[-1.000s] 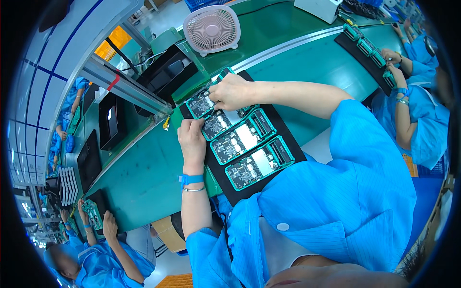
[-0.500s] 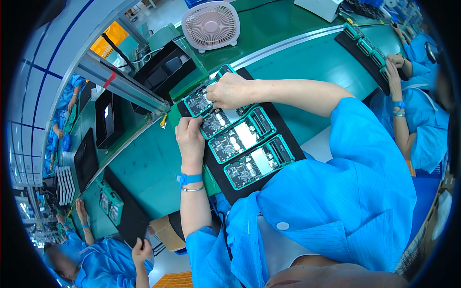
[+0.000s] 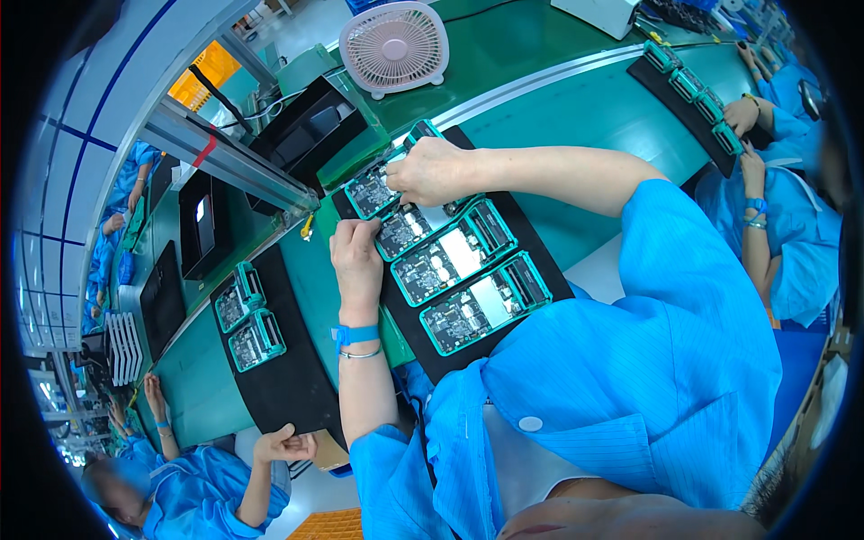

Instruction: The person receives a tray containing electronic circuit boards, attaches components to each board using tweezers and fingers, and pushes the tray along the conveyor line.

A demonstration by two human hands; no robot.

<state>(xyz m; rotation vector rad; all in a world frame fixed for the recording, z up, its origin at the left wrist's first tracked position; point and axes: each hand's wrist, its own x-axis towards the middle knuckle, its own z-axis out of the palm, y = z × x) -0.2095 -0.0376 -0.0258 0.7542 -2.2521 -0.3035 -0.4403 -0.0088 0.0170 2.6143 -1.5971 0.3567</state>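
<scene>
1. The right grip (image 3: pixel 434 173) is bent down, its fingertips at the first device (image 3: pixel 369 193), the far one in a row of teal-framed circuit-board devices. The hand covers the contact point, so whether the fingers clasp a part or only press cannot be told.

2. The left grip (image 3: pixel 356 261) stands just nearer the person and to the left, fingers bent at the left end of the second device (image 3: pixel 402 234). Whether thumb and finger pinch it or merely rest there cannot be told. This position probably steadies the near side while leaving the board in view.

3. To the right of the left grip, and nearer the person than the right grip, lie the third device (image 3: pixel 438 273) and the fourth device (image 3: pixel 457 324). Both are board side up and side by side, presumably to keep each one within the same short reach.

4. All rest on a black mat (image 3: pixel 537 256) beneath both grips, likely to cushion the frames from the tabletop (image 3: pixel 585 135).

5. A blue strap (image 3: pixel 357 336) circles the wrist behind the left grip, probably as a static guard. Beyond the right grip, a fan (image 3: pixel 394 47) stands well apart from the devices.
</scene>
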